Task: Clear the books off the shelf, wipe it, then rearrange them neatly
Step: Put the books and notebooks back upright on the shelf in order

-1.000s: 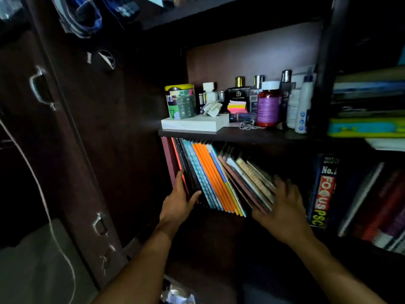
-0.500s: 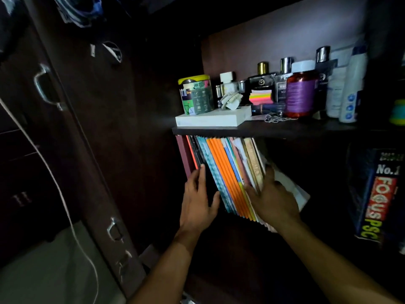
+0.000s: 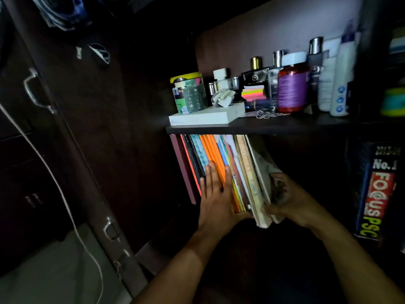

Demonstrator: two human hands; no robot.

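Left hand (image 3: 213, 194) laid flat, fingers straight, against spines of books (image 3: 221, 170). Right hand (image 3: 285, 198) curled round rightmost bundle. Books stood under shelf (image 3: 263, 128), tops tilted left, spines outward.

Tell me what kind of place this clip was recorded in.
Probably a home bedroom or study corner: a dark wooden cupboard with a row of books under a shelf of perfume and lotion bottles, plus a wardrobe door alongside.
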